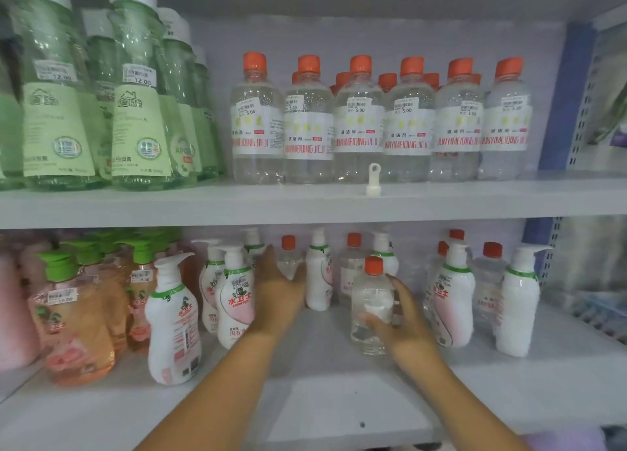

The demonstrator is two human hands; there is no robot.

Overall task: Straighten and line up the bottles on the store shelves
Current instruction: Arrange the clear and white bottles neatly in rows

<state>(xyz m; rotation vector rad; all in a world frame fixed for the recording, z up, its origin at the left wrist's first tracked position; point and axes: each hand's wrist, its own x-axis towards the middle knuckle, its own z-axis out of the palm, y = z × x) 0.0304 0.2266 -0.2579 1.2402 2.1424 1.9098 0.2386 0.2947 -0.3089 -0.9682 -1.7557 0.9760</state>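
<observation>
Lower shelf (pixel 339 399), centre of the frame: small clear plastic bottle with an orange cap (pixel 372 306), upright, long axis vertical, well forward of the mixed back row of white pump bottles and other clear orange-capped ones. Clasped by the right hand (pixel 405 321) from its right side, thumb across the front low on the body, fingers curled behind; nearer hand by far. Left hand (pixel 276 294) further up and left, fingers straight and together, holding nothing, reaching toward a tall white pump bottle with a green collar (pixel 318 274); contact not clear. Both forearms rising from the bottom edge, angled inward. Likely next: slide the clear bottle back and away from the wrist, into the gap just behind it.
</observation>
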